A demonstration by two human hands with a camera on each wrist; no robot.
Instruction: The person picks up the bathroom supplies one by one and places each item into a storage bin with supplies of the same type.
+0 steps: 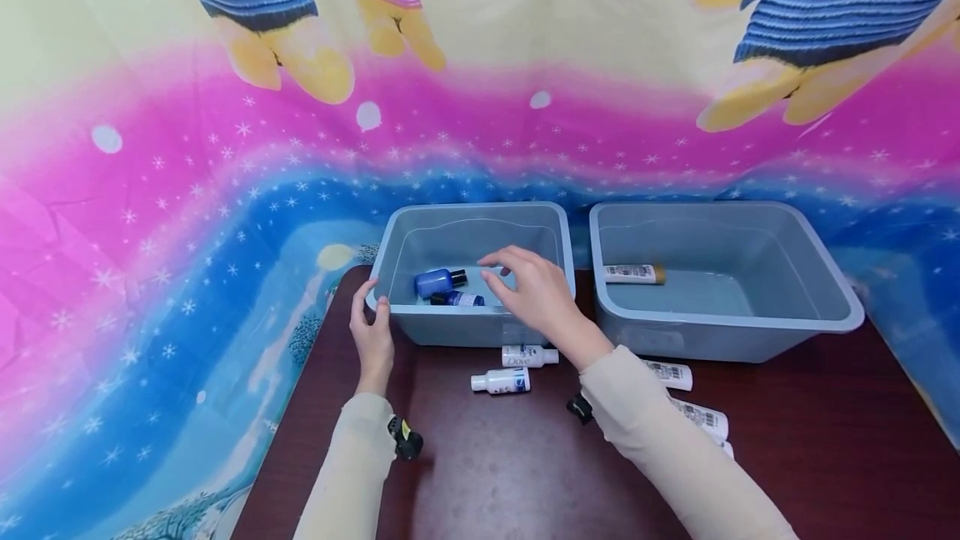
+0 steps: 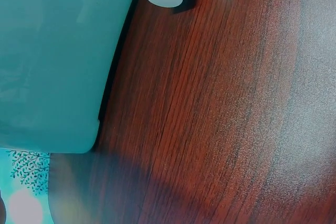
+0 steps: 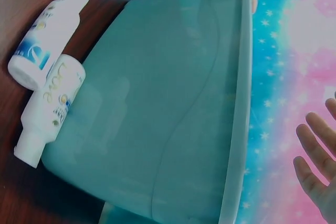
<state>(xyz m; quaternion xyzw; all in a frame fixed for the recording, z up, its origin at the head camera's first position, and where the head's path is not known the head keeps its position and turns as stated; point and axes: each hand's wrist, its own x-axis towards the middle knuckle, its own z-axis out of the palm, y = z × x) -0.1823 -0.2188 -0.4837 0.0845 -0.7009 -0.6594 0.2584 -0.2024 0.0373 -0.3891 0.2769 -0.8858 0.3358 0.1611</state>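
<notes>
My left hand (image 1: 372,348) grips the front left corner of the left grey bin (image 1: 480,328), thumb and fingers at its rim. My right hand (image 1: 538,290) hovers over that same bin, fingers spread and loosely bent, holding nothing; the right wrist view shows its fingers (image 3: 315,150) apart from the rim. Inside the bin lie a blue bottle with a black cap (image 1: 435,282) and a smaller dark blue bottle (image 1: 459,298). In front of it, a white Dove bottle (image 1: 525,356) and another white bottle (image 1: 501,382) lie on their sides on the table.
A second grey bin (image 1: 731,340) stands to the right, with a white bottle with a gold cap (image 1: 632,274) inside. Several white bottles (image 1: 703,418) lie before it, partly hidden by my right sleeve. A printed cloth (image 1: 525,132) hangs behind the dark wooden table (image 1: 480,465).
</notes>
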